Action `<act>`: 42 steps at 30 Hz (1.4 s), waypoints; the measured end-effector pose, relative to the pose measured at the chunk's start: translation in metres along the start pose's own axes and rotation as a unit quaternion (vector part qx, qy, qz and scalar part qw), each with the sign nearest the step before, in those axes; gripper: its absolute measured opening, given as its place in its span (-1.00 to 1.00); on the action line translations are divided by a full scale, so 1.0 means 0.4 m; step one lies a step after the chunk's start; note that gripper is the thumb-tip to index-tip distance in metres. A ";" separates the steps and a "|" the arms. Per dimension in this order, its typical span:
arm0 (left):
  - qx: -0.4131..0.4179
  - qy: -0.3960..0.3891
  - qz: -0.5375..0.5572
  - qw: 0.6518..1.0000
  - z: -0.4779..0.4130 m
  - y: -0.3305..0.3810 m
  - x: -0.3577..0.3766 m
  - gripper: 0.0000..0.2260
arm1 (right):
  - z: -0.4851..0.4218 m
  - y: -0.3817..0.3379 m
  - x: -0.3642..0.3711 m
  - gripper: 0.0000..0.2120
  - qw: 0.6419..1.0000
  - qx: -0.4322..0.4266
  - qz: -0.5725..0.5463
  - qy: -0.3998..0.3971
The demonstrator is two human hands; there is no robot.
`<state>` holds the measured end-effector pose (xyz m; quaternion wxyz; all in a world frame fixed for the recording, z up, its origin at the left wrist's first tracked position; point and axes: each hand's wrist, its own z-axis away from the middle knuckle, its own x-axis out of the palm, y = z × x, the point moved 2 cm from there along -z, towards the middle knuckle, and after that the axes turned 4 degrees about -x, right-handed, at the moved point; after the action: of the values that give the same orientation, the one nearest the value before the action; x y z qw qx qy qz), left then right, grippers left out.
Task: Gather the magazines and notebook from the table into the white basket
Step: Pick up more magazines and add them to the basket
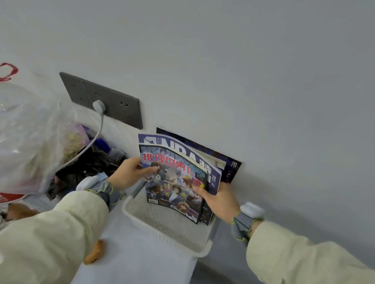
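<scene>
Three publications stood upright in the white basket, bunched at its far right end and leaning towards the wall behind it. The front one was a comic magazine with red Chinese characters across its cover, and its lower edge was down inside the basket. Directly behind it stood an NBA magazine, its title showing above the comic's top edge. A dark-covered magazine was rearmost, against the wall.

The left hand gripped the comic magazine's left edge above the basket's far left rim, with the thumb pressed on the cover and the other fingers curled behind. The right hand clasped the right edges of the stack above the basket's right side, its thumb lying on the comic's cover. How many of the magazines its hidden fingers held could not be told.

The basket sat on a white bench. An orange object lay on the bench near the basket's front left. Further left of the basket bulged a clear plastic bag. On the wall above and to the left of the basket was a grey socket panel with a white plug in it.
</scene>
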<state>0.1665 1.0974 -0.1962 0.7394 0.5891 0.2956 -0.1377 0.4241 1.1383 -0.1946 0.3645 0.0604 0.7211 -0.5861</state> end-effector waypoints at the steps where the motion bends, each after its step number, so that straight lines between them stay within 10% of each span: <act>1: -0.007 0.001 0.000 1.000 -0.002 -0.004 0.007 -0.75 | 0.000 0.008 0.001 -0.67 1.000 0.007 0.003 -0.012; 16: -0.044 0.022 -0.092 0.995 -0.004 0.004 0.044 -0.56 | -0.017 0.050 -0.091 -0.69 0.976 -0.006 0.152 -0.159; 29: -0.061 0.007 -0.120 0.991 -0.017 0.015 0.039 -0.56 | -0.011 -0.075 -0.174 -0.77 0.972 -0.075 0.217 -0.048; 42: -0.015 0.055 -0.106 0.993 -0.005 0.056 0.017 -0.52 | -0.059 -0.202 -0.180 -0.72 0.873 -0.244 0.401 -0.129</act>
<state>0.1837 1.1062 -0.1829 0.7119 0.5500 0.3988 -0.1778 0.4243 1.1591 -0.0858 0.6614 0.1772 0.7017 -0.1971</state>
